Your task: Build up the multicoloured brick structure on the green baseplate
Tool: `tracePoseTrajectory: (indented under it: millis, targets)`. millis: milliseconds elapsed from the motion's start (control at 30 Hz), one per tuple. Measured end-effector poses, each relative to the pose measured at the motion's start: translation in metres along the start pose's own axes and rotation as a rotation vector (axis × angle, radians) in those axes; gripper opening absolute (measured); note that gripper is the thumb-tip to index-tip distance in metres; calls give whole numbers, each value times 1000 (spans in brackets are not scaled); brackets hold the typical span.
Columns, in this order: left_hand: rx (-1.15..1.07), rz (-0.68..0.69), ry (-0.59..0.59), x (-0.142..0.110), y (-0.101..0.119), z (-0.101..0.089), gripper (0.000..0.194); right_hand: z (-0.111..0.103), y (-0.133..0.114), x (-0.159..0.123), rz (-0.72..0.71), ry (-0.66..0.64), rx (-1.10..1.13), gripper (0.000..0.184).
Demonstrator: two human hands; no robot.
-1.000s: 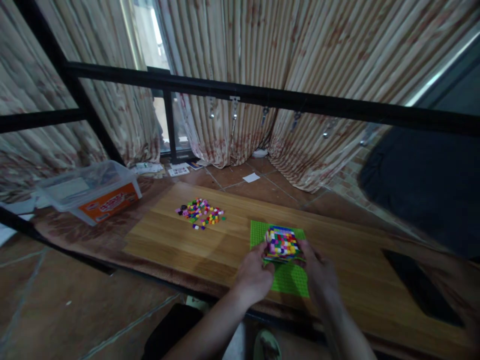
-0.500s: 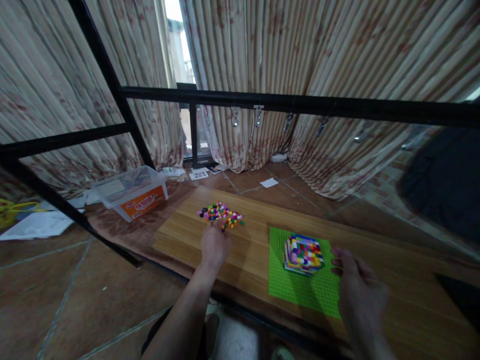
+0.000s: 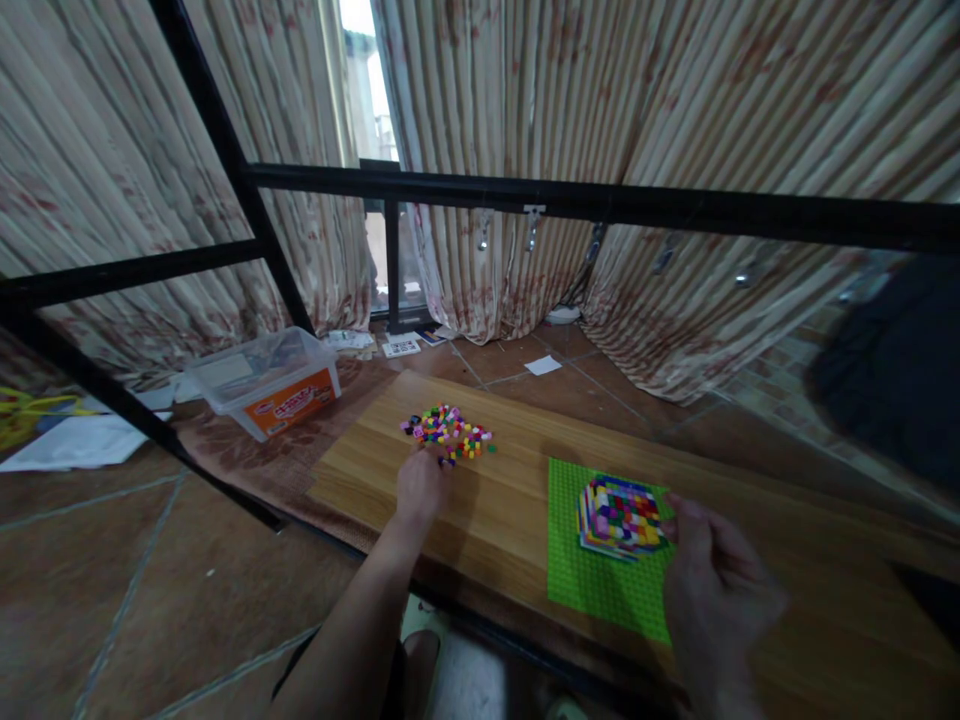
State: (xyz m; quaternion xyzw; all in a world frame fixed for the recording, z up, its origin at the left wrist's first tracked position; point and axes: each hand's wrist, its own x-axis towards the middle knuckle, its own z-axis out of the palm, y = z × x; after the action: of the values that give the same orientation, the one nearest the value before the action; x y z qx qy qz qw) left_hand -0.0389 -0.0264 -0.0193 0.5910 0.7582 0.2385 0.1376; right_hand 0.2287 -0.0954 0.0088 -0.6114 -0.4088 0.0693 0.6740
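A heap of small loose bricks in many colours (image 3: 450, 432) lies on the wooden board (image 3: 502, 500). My left hand (image 3: 420, 485) reaches its near edge, fingers curled down among the closest bricks; what they pinch is hidden. To the right lies a green baseplate (image 3: 600, 585) carrying a stacked block of multicoloured bricks (image 3: 621, 517). My right hand (image 3: 712, 590) hovers just right of that block, thumb near its edge, fingers loosely curled with nothing seen in them.
A clear plastic tub with an orange label (image 3: 266, 380) stands at the left on a patterned mat. A black metal frame (image 3: 525, 200) crosses in front of striped curtains. Papers lie on the tiled floor, and something dark (image 3: 892, 370) sits at the right.
Both hands left the stacked block. My left hand travelled left to the loose brick heap and now touches its edge. My right hand stayed beside the block. The view swung left.
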Motion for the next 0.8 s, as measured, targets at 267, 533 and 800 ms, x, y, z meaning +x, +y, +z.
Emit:
tracePoseTrajectory:
  millis: [267,533,800]
  targets:
    - [-234,10,-38,0,8,-4,12,1,-8,0,-66,2,15,30]
    - [-1170,-203,-422,-21,45,-3,17,5,-18,-18,-151,-253,-13,21]
    - [-1612,-418,-824,-62,84,2,12,21,-25,-38,-130,-595,18,22]
